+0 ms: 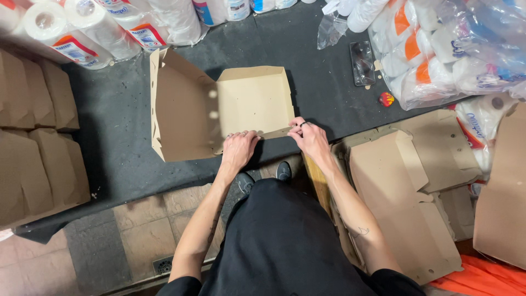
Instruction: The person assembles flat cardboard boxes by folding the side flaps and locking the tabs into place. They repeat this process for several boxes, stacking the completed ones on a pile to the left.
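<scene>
A brown cardboard box (249, 101) lies open on a dark mat (120, 126), its lid standing up on the left side. My left hand (238, 149) presses on the near front flap of the box, fingers curled over its edge. My right hand (309, 137) pinches the same front flap at its right corner; a ring shows on one finger. Both hands grip the near wall of the box.
Folded brown boxes (33, 137) are stacked at the left. Flat unfolded box blanks (405, 186) lie at the right. Paper towel rolls (98, 27) and wrapped packs of rolls (438, 49) line the back. A small red object (386, 98) sits near the packs. Tiled floor lies below.
</scene>
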